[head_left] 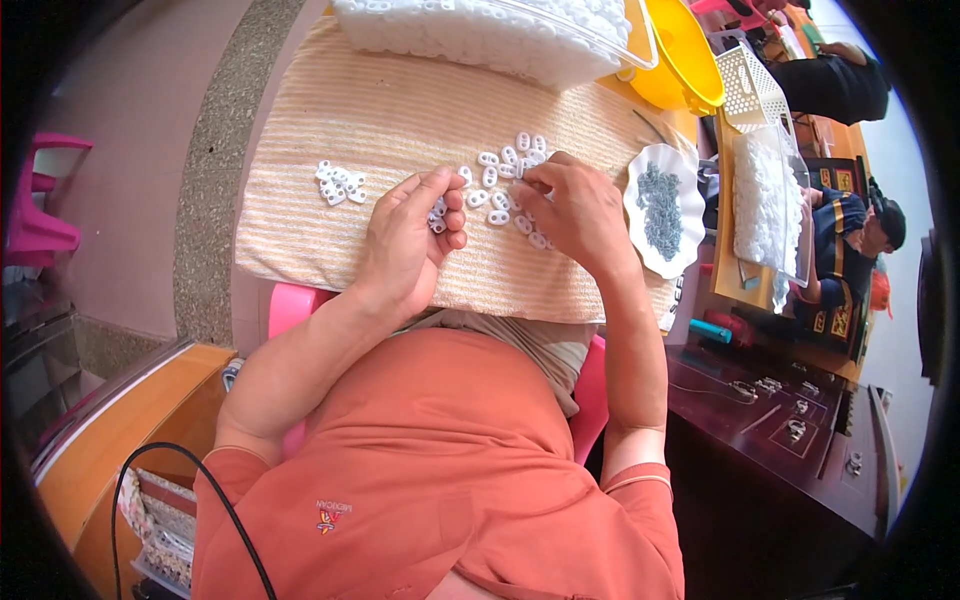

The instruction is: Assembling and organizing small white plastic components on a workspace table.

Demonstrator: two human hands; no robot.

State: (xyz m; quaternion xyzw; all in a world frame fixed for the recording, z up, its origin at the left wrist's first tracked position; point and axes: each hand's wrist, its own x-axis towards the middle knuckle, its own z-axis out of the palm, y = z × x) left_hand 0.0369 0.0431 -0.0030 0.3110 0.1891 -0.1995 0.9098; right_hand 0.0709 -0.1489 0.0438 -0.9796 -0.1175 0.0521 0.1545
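Observation:
My left hand (408, 235) is curled, palm up, around a few small white oval plastic pieces (438, 212), each with two dark-looking holes. Just to its right, my right hand (582, 212) reaches palm down into a loose spread of the same oval pieces (500, 200). Its thumb and fingertips are pinched together among them; what they grip, if anything, is too small to make out. Farther left on the striped cloth (330, 110) lies a tight cluster of white holed pieces (341, 184).
At the right edge of the table stands a white scalloped dish (686, 250) of small grey metal bits, perhaps screws. A clear bin (590, 75) full of white pieces and a yellow basin (690, 60) are at the back. Another person (850, 240) sits at the far right beside a second white-filled bin (765, 200).

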